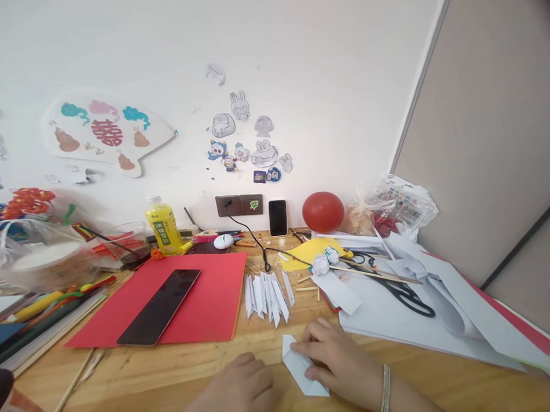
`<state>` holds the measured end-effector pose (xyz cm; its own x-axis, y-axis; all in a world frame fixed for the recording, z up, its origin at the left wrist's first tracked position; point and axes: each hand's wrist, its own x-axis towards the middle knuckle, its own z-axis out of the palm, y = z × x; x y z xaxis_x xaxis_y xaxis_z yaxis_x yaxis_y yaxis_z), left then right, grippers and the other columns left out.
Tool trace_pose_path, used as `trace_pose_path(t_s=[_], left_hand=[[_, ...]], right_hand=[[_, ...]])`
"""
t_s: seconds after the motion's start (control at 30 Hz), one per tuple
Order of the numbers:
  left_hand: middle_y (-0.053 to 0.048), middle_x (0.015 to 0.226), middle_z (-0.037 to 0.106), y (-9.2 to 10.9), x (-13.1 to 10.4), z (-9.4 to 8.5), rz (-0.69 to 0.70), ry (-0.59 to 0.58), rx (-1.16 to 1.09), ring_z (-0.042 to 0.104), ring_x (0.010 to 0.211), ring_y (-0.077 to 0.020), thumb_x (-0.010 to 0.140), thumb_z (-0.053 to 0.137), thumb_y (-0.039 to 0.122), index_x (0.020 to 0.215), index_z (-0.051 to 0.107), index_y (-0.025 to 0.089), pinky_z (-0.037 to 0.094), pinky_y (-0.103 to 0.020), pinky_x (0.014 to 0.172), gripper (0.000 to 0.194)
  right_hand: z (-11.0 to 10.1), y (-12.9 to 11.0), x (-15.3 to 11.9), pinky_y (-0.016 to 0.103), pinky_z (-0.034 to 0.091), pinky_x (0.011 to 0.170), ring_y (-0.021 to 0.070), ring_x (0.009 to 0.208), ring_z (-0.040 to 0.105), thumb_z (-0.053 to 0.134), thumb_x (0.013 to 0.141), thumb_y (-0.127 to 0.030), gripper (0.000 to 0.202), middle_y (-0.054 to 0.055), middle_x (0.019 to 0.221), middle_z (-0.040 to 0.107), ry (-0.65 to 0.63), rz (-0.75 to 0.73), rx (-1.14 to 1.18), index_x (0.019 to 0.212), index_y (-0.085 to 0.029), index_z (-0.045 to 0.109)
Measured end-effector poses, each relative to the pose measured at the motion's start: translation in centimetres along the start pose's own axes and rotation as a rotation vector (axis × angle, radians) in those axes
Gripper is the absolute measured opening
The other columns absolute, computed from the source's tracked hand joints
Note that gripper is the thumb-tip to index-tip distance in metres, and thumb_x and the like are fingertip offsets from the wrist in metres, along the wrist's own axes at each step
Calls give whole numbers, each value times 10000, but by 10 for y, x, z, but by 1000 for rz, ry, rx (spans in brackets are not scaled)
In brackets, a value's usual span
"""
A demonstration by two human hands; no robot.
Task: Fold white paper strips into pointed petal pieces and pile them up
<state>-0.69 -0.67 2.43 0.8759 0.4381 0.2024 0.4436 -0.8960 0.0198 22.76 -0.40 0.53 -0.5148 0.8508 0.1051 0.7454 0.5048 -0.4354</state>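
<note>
A small folded piece of white paper [302, 368] lies on the wooden table in front of me, with slanted ends. My right hand [337, 360], with a bracelet at the wrist, pinches and presses this paper with its thumb and fingers. Just left of the paper, my left hand [245, 387] rests with its fingers curled in; whether anything is under them is hidden. Beyond my hands, several narrow folded white paper strips [267, 295] stand side by side in a row.
Left of the strips, a black phone [159, 307] lies on red paper [219, 298]. At the right are scissors [407, 294] on white sheets [378, 328]. Farther back stand a yellow bottle [164, 228], a small phone [278, 218] and a red balloon [322, 211].
</note>
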Motion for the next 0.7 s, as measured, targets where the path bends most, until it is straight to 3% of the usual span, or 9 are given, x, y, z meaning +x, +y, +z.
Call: trace_pose_path(t_s=[0.13, 0.27, 0.43, 0.6, 0.7], left_hand=[[-51, 911, 624, -15, -3, -2, -119, 112, 4, 575, 827, -203, 801, 385, -34, 914, 565, 196, 461, -311, 757, 313], [-76, 1025, 650, -15, 3, 6, -24, 149, 20, 587, 901, -235, 855, 428, 56, 1057, 561, 172, 488, -361, 795, 268], [-50, 876, 680, -11, 4, 27, 35, 232, 89, 605, 756, -207, 949, 396, 89, 1070, 558, 168, 479, -326, 708, 216], [-30, 743, 616, -12, 1, 39, 0, 289, 113, 545, 656, -191, 985, 349, 111, 910, 571, 164, 446, -301, 623, 240], [-38, 748, 585, -11, 2, 41, -7, 312, 125, 523, 669, -194, 993, 309, 113, 861, 573, 153, 451, -301, 614, 298]], right_hand=[[1, 6, 3, 293, 409, 824, 182, 921, 535, 650, 810, -65, 306, 24, 990, 676, 37, -87, 100, 1067, -225, 693], [7, 8, 6, 283, 423, 797, 174, 887, 553, 574, 865, -76, 237, 26, 969, 707, 113, -216, 118, 1028, -197, 695], [0, 8, 0, 309, 423, 702, 190, 778, 546, 421, 874, -73, 262, 64, 808, 666, 336, -193, 59, 903, -170, 662], [-5, 6, -6, 295, 397, 669, 183, 751, 528, 555, 786, -128, 95, 34, 767, 639, 145, -261, -44, 806, -179, 633], [-2, 4, -5, 286, 388, 669, 175, 752, 516, 605, 768, -125, 58, 26, 780, 641, 94, -249, -120, 763, -175, 633]])
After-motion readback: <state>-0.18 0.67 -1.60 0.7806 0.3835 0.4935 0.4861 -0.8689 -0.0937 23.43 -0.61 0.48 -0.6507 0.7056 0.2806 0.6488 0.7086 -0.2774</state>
